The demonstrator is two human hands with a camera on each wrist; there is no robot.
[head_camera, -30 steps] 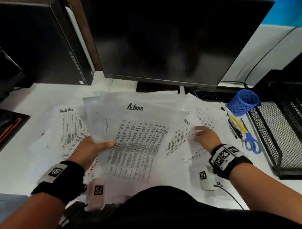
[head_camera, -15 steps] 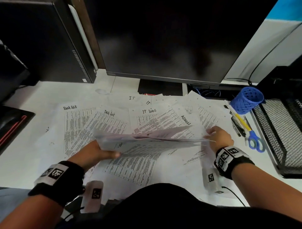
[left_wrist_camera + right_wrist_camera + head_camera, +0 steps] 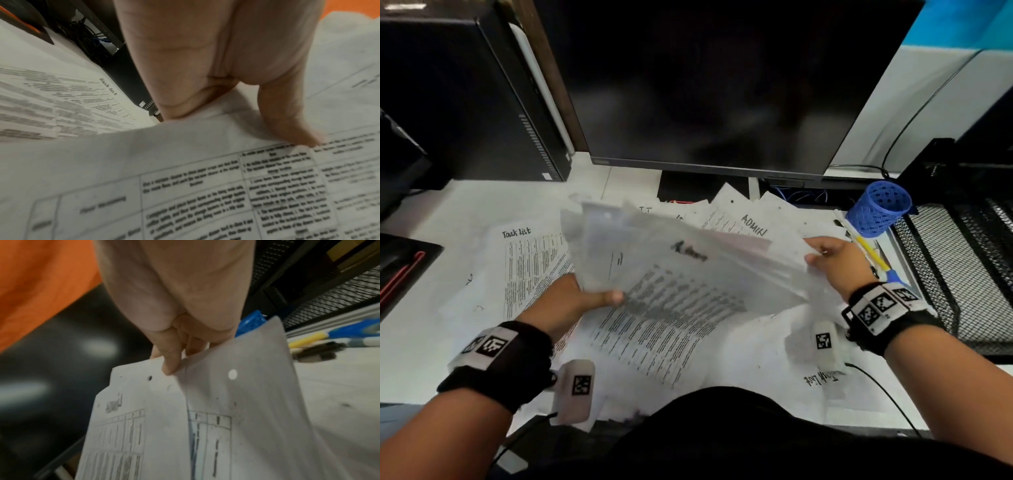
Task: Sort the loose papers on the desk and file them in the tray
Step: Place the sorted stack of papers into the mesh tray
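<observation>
A sheaf of printed sheets [image 3: 681, 274] is lifted above the desk, its top page headed "Admin". My left hand [image 3: 571, 301] grips its left edge, thumb on top [image 3: 287, 116]. My right hand [image 3: 832, 260] pinches the right corner of the sheets [image 3: 205, 402] between thumb and fingers [image 3: 170, 353]. More loose papers lie spread on the white desk: a "Task list" sheet [image 3: 530, 260] at the left and an "ADMIN" sheet [image 3: 750, 222] behind the sheaf. The black mesh tray [image 3: 962, 274] stands at the right edge.
A dark monitor [image 3: 722, 85] stands behind the papers and a black computer tower [image 3: 465, 96] at the back left. A blue mesh pen cup [image 3: 878, 209] lies by the tray, with pens and blue-handled scissors [image 3: 873, 257] beside it.
The sheaf, held edge-on and level half a second ago, has tilted up so its printed face shows. My right hand has taken hold of its right corner and risen off the desk.
</observation>
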